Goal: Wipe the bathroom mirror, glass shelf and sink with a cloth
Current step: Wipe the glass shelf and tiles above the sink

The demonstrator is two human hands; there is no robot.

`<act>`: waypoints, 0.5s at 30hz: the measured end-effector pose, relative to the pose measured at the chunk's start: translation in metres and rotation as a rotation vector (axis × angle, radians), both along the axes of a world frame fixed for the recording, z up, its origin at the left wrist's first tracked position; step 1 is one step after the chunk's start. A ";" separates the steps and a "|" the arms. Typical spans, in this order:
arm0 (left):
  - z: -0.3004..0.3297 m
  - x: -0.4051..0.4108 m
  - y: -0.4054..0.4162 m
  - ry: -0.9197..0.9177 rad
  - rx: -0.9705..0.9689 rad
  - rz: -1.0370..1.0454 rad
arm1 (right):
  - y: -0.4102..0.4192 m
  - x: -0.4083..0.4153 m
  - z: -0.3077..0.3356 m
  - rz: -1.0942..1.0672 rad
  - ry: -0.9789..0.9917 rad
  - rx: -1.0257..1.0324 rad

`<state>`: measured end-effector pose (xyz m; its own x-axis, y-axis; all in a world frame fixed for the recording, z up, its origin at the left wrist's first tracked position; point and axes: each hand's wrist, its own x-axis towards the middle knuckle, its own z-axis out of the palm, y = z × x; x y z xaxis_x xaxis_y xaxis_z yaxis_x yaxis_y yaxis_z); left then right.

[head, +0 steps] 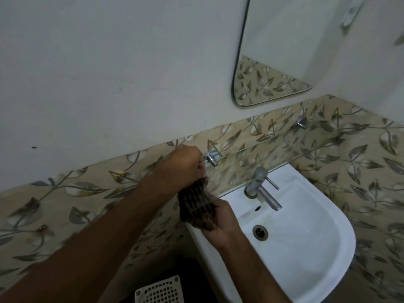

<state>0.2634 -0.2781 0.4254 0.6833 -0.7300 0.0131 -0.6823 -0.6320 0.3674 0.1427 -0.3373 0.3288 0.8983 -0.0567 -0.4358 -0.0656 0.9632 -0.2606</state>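
A dark brown checked cloth (196, 206) is stretched between both hands, left of the white sink (306, 248). My left hand (185, 165) grips its top end in a fist, close to the left chrome bracket (211, 158) of the clear glass shelf (273, 154). My right hand (220, 224) holds the lower end over the sink's left rim. The mirror (273, 51) hangs on the wall above, at the upper right.
A chrome tap (261, 189) stands at the back of the sink, above the drain (260, 232). A second shelf bracket (301, 122) sits on the leaf-patterned tiles. A white lattice basket (159, 290) lies on the dark floor below.
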 end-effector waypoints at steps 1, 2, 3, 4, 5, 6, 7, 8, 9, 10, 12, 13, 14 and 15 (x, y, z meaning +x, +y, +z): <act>-0.003 -0.002 -0.004 0.000 -0.011 -0.011 | -0.001 -0.008 0.000 0.006 -0.003 -0.009; -0.006 -0.004 -0.008 0.004 -0.018 -0.031 | -0.006 -0.016 0.001 -0.003 -0.010 -0.036; -0.009 -0.006 -0.011 0.013 -0.033 -0.057 | -0.015 -0.023 0.000 -0.035 0.001 -0.064; -0.012 -0.008 -0.015 0.021 -0.056 -0.083 | -0.027 -0.029 -0.002 -0.089 0.017 -0.086; -0.014 -0.010 -0.019 0.022 -0.086 -0.110 | -0.041 -0.032 -0.005 -0.157 0.030 -0.096; -0.014 -0.013 -0.023 0.018 -0.123 -0.131 | -0.056 -0.033 -0.005 -0.216 0.031 -0.093; -0.015 -0.015 -0.027 0.012 -0.167 -0.144 | -0.069 -0.030 -0.006 -0.271 0.032 -0.077; -0.017 -0.016 -0.034 0.008 -0.221 -0.153 | -0.080 -0.023 -0.003 -0.326 0.027 -0.088; -0.018 -0.017 -0.041 0.019 -0.265 -0.156 | -0.088 -0.016 0.000 -0.381 0.039 -0.101; -0.020 -0.015 -0.047 0.024 -0.281 -0.153 | -0.086 -0.005 0.004 -0.419 0.036 -0.098; -0.023 -0.017 -0.067 0.010 -0.280 -0.167 | -0.081 0.009 0.010 -0.475 -0.006 -0.087; -0.025 -0.016 -0.073 -0.003 -0.261 -0.175 | -0.073 0.015 0.008 -0.461 -0.011 -0.080; -0.026 -0.017 -0.082 -0.014 -0.257 -0.195 | -0.069 0.016 0.008 -0.439 -0.010 -0.086; -0.028 -0.018 -0.092 -0.026 -0.246 -0.213 | -0.069 0.013 0.005 -0.425 0.002 -0.105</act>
<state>0.2451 -0.3704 0.3970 0.5129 -0.8292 0.2224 -0.8008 -0.3688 0.4719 0.1560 -0.4064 0.3334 0.7849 -0.4649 -0.4096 0.3302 0.8732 -0.3584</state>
